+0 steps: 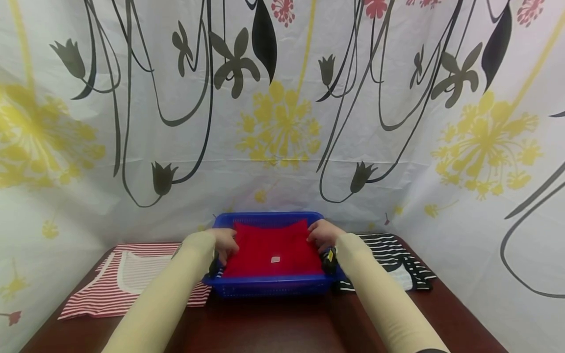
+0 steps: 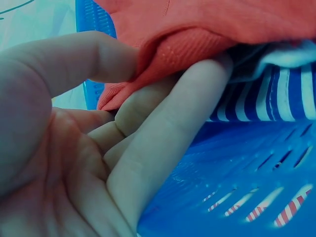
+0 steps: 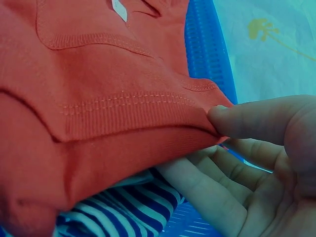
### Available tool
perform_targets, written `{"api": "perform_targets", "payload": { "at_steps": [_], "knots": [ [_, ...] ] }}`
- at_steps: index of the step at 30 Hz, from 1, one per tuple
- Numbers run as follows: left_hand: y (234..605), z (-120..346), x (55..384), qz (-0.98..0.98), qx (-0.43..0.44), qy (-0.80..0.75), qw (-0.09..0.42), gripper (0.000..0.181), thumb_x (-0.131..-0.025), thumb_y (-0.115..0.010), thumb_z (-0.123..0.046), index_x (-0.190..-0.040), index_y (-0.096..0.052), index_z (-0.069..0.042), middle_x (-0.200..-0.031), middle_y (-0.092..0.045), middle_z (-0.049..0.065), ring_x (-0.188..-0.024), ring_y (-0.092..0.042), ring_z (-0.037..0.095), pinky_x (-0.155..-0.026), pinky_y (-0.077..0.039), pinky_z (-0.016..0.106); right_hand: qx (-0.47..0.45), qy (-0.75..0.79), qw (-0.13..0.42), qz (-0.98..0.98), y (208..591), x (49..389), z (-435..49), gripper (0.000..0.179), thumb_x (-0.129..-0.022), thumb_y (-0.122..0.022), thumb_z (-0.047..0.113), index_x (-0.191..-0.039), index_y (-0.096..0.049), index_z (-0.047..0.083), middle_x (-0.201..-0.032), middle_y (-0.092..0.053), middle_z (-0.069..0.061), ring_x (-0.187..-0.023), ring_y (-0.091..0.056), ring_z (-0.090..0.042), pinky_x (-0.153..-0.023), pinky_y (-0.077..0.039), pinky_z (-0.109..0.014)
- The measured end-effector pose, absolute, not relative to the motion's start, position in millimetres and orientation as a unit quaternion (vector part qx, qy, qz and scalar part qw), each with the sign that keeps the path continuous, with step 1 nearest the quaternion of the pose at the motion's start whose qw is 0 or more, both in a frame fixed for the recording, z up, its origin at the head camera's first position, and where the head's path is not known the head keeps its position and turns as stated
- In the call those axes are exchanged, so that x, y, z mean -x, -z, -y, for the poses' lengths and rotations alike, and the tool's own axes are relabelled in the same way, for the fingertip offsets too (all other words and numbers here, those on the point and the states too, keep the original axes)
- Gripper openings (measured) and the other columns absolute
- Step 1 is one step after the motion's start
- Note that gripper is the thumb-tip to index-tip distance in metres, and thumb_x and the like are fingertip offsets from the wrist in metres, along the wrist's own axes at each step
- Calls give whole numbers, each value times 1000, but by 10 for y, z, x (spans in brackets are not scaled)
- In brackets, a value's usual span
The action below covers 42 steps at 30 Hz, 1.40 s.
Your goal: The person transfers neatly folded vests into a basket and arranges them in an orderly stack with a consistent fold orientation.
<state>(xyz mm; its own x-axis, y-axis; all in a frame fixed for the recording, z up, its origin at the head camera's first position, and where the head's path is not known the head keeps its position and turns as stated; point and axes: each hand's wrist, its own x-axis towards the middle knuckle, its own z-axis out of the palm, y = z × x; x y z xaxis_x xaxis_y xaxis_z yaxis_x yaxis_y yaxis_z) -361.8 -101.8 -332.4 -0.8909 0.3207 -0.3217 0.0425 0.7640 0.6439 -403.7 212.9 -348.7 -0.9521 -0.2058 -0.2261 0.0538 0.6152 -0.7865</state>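
A red sweatshirt with a ribbed hem, stitched seams and a small white label lies spread over a blue plastic basket. At its left side my left hand pinches the ribbed edge between thumb and fingers, the index finger reaching under the cloth in the left wrist view. On the opposite side my right hand pinches a corner of the hem, thumb on top and fingers beneath. Under the sweatshirt, striped cloth shows inside the basket; the rest of it is hidden.
Left of the basket, a red-and-white striped garment lies flat on the dark brown table. A black-and-white striped garment lies to the right, partly behind my forearm. A floral-patterned curtain hangs behind and along the sides.
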Motion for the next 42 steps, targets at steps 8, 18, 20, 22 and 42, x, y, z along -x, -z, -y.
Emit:
{"api": "perform_targets", "payload": {
  "at_steps": [8, 18, 20, 22, 42],
  "knots": [
    [3284, 1007, 3569, -914, -102, -327, 218, 71, -92, -54, 0, -150, -14, 10, -124, -56, 29, -75, -68, 33, -62, -58, 34, 42, 436, 152, -886, 3513, 4058, -2131, 49, -87, -62, -3, -133, -47, -12, -121, -56, -28, -99, -62, -39, -71, -57, -48],
    [3393, 1065, 3744, -909, -110, -328, 230, 74, -87, -57, 0, -148, -17, 12, -127, -54, 29, -60, -67, 25, -60, -58, 34, 42, 437, 155, -885, 3505, 4058, -2130, 47, -87, -61, -3, -132, -48, -12, -119, -58, -27, -97, -63, -38, -72, -57, -49],
    [3393, 1063, 3736, -910, -110, -329, 229, 74, -87, -57, 1, -148, -17, 12, -132, -49, 30, -60, -66, 25, -60, -58, 34, 41, 436, 155, -885, 3510, 4058, -2130, 47, -87, -61, -3, -132, -49, -12, -118, -58, -27, -97, -63, -38, -72, -57, -49],
    [3373, 1050, 3694, -911, -108, -329, 225, 74, -87, -57, 1, -148, -17, 12, -135, -46, 31, -60, -66, 24, -60, -58, 34, 42, 433, 156, -887, 3514, 4058, -2129, 48, -87, -61, -2, -132, -49, -12, -118, -58, -27, -96, -63, -38, -71, -57, -48],
    [3425, 1026, 3724, -917, -94, -325, 212, 75, -84, -58, 3, -149, -21, 9, -143, -38, 30, -58, -64, 22, -60, -58, 33, 50, 443, 165, -880, 3493, 4020, -2137, 39, -88, -59, -4, -126, -54, -11, -105, -65, -27, -93, -66, -39, -72, -57, -48]
  ]
}}
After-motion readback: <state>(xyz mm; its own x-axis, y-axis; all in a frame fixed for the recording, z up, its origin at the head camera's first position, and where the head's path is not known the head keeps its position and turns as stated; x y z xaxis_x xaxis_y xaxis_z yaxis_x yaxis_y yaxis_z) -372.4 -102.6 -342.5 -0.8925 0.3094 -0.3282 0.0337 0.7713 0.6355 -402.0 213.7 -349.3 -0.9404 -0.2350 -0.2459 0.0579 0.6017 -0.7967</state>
